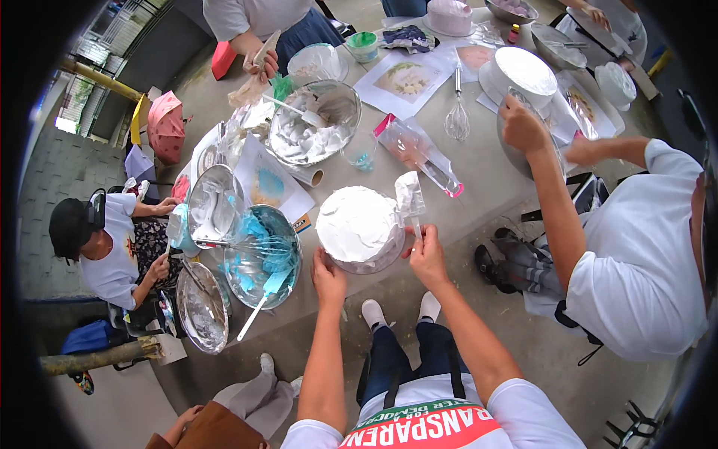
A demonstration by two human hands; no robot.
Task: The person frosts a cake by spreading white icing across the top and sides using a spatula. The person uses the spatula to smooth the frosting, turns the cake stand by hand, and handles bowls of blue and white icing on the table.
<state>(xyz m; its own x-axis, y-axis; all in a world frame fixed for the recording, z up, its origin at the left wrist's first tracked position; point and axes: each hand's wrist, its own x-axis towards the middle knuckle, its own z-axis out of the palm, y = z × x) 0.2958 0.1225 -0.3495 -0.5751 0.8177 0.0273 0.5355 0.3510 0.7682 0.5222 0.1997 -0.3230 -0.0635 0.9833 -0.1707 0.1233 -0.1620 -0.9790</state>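
Note:
A round cake (359, 223) covered in rough white frosting sits on a round board (378, 263) at the table's near edge. My left hand (329, 280) grips the board's rim at the cake's near left. On the right, my right hand (428, 258) is closed around the handle of a white spatula (409, 196), whose frosting-coated blade points away from me beside the cake. That hand's fingers are also close to the board's right edge; whether they touch it is hard to tell.
Left of the cake stands a metal bowl (294, 288) of blue frosting with a whisk (254, 245) and spatula. Beyond are a bowl (356, 101) of white frosting, a piping bag package (419, 153) and another whisk (458, 112). Co-workers stand around; one at right handles another white cake (523, 75).

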